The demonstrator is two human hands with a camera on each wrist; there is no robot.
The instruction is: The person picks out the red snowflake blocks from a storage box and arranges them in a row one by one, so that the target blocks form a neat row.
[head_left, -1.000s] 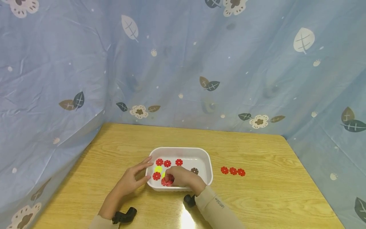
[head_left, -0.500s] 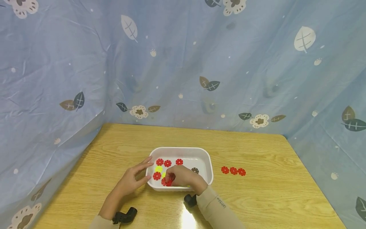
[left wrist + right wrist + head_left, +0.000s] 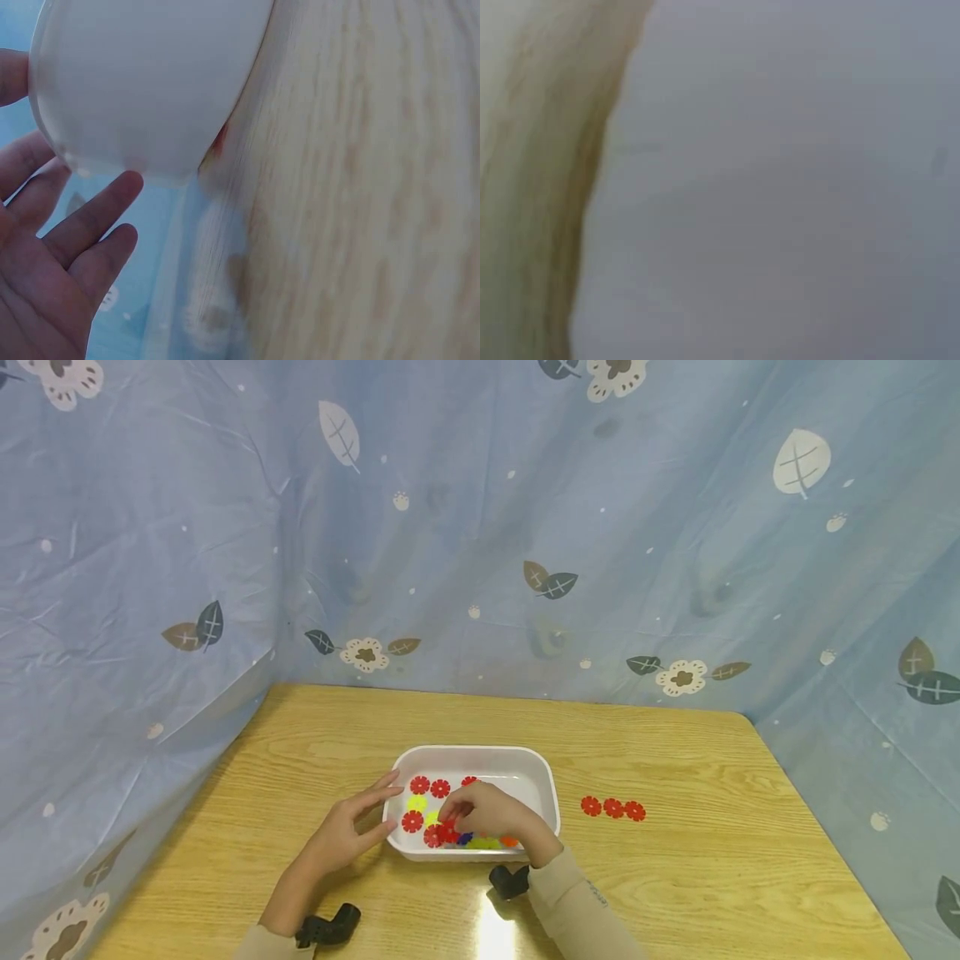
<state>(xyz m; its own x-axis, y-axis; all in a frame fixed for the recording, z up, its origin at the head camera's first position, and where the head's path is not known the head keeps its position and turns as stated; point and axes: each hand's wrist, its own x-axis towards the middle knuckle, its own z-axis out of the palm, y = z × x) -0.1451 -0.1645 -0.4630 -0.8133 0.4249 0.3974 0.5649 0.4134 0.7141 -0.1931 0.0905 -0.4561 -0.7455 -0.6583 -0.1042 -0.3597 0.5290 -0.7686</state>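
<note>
left hand (image 3: 339,835) at tray (image 3: 517,762), right hand (image 3: 491,814) over discs (image 3: 434,836)

Bright head view, white glare (image 3: 496,935) on tabletop (image 3: 690,877); dim left wrist view, blurred right one

The bare left hand (image 3: 345,835) spreads its slightly bent fingers, thumb set apart; its forearm, in a beige fabric sleeve (image 3: 273,945), slants inward. The bare right hand (image 3: 489,814) is turned knuckles-up, fingers curving down near the thumb, their grip unclear, the beige-sleeved right forearm (image 3: 581,906) angled inward.
</note>
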